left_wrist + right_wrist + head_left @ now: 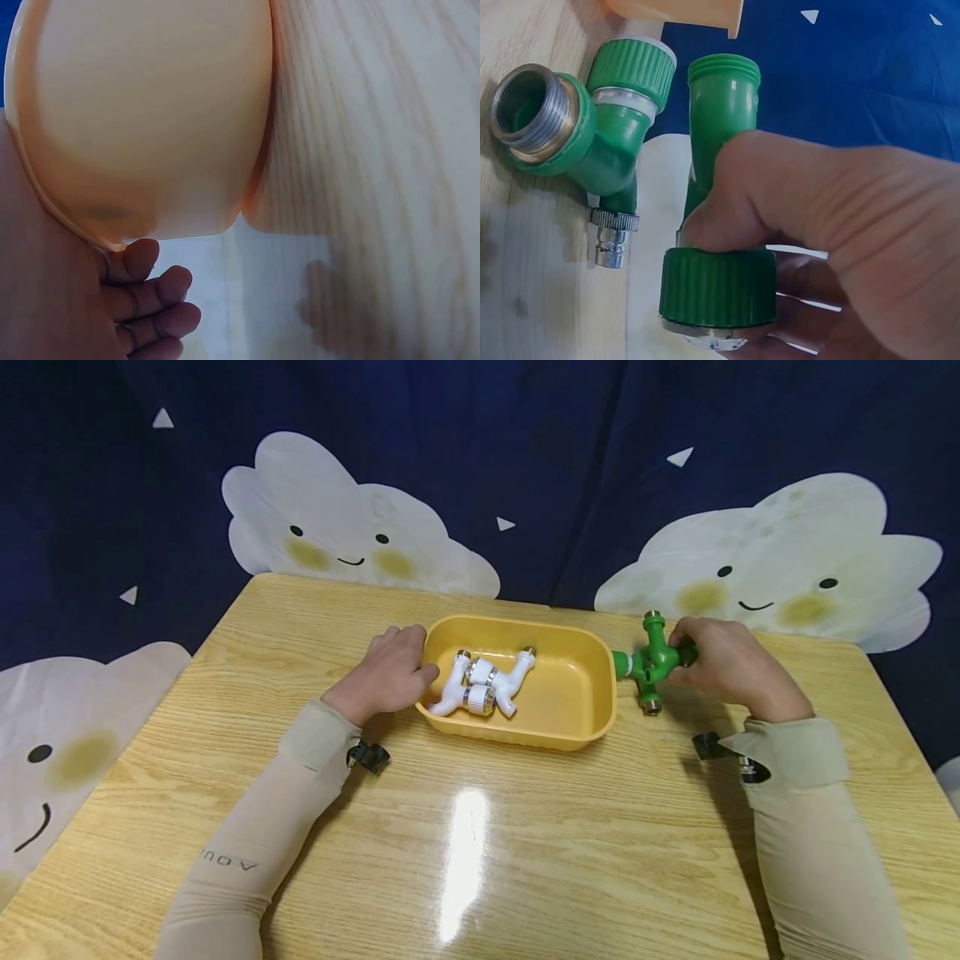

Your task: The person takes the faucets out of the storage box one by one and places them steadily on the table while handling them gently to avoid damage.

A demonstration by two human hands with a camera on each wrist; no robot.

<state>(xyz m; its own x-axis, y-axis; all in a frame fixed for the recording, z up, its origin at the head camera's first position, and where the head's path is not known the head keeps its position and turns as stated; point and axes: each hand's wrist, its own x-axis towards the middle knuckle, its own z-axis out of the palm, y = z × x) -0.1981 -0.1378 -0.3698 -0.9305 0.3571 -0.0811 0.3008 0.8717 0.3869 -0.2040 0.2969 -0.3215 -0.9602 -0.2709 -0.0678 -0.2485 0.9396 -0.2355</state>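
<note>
A yellow plastic basin (570, 739) sits on the table with two white taps inside, one white tap (452, 687) against its left end and the other white tap (516, 677) beside it. The left hand (390, 672) grips the basin's left end, thumb at the rim and fingers curled along the outside. At the right end, the right hand (731, 668) holds a green tap (720, 289) by its ribbed knob, thumb along the body. Close beside it is a second green tap (607, 154) with a metal threaded inlet and a silver nozzle. In the head view the two green taps overlap.
The wooden table (585, 852) reaches back to a dark blue curtain (547, 460) printed with smiling clouds. Small black camera mounts (367, 756) are strapped at both wrists. The basin's right wall stands close to the green taps.
</note>
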